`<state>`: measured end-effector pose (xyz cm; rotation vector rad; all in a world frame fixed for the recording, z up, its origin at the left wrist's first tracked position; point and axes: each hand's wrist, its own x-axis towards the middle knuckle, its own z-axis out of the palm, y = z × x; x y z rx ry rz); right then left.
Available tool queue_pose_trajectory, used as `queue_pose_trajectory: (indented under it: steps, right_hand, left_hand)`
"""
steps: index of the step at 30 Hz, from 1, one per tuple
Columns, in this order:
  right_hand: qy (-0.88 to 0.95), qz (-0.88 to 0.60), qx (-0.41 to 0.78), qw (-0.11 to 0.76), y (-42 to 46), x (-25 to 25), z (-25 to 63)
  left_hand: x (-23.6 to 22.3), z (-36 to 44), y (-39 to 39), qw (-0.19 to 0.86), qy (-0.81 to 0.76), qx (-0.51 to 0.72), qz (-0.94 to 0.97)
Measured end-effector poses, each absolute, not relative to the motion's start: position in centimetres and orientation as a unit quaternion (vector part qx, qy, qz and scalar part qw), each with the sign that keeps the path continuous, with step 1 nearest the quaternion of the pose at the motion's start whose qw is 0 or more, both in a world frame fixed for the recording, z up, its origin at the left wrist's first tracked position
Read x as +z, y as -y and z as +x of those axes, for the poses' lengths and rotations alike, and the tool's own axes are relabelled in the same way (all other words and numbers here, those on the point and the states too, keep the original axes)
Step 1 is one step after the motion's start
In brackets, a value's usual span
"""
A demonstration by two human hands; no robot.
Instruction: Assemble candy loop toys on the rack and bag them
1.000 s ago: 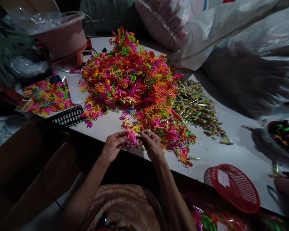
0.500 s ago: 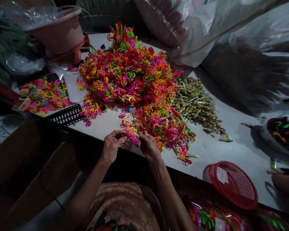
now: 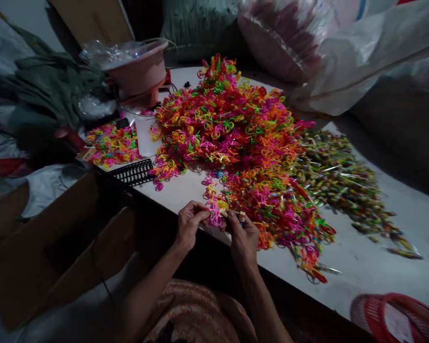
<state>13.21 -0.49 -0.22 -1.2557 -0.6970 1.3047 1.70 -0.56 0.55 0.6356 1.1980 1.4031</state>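
Note:
At the near edge of the white table (image 3: 361,267), my left hand (image 3: 188,224) and my right hand (image 3: 243,236) meet over a small bunch of pink and yellow plastic pieces (image 3: 216,212). The left fingers pinch the bunch from the left. With its fingertips the right hand grips the bunch's other side along with a small wrapped item. Just beyond the hands rises a big heap of neon pink, orange, yellow and green plastic pieces (image 3: 232,128).
A spread of small wrapped items (image 3: 336,176) lies right of the heap. A pink tub (image 3: 139,71), a black grid tray (image 3: 134,171) and a smaller pile of coloured pieces (image 3: 112,143) sit at left. A red mesh basket (image 3: 403,319) is at bottom right. Large plastic sacks (image 3: 343,43) lie behind.
The view has swung left, so the table and heap sit further right in frame. Both hands stay together on the small bunch at the table edge.

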Motion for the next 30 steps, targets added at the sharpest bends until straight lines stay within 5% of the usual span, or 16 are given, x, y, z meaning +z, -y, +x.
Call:
queue_pose_trajectory:
  steps: [9,12,18,21,26,30]
  right_hand:
    - [0.550,-0.624,0.250,0.496,-1.7,-1.1,15.2]
    - [0.631,-0.625,0.116,0.444,-2.6,-1.2,16.6]
    - [0.655,-0.662,-0.026,0.363,-0.9,-0.3,16.5]
    - [0.661,-0.641,-0.008,0.390,0.0,-0.2,16.3]
    - [0.681,-0.574,0.197,0.411,0.9,-1.0,15.9]
    - [0.612,-0.591,0.341,0.401,1.1,-1.6,15.2]
  left_hand:
    - [1.1,-6.1,-3.7,0.196,-0.631,0.602,0.448]
    - [3.7,-13.0,-7.9,-0.006,-0.752,0.474,0.459]
    - [4.2,-17.1,-10.7,0.040,-0.781,0.267,0.564]
    - [1.9,-15.3,-11.0,0.080,-0.768,0.166,0.613]
    - [0.8,-12.9,-11.7,0.072,-0.769,0.136,0.620]
    - [1.7,-11.3,-11.1,0.049,-0.766,0.262,0.585]
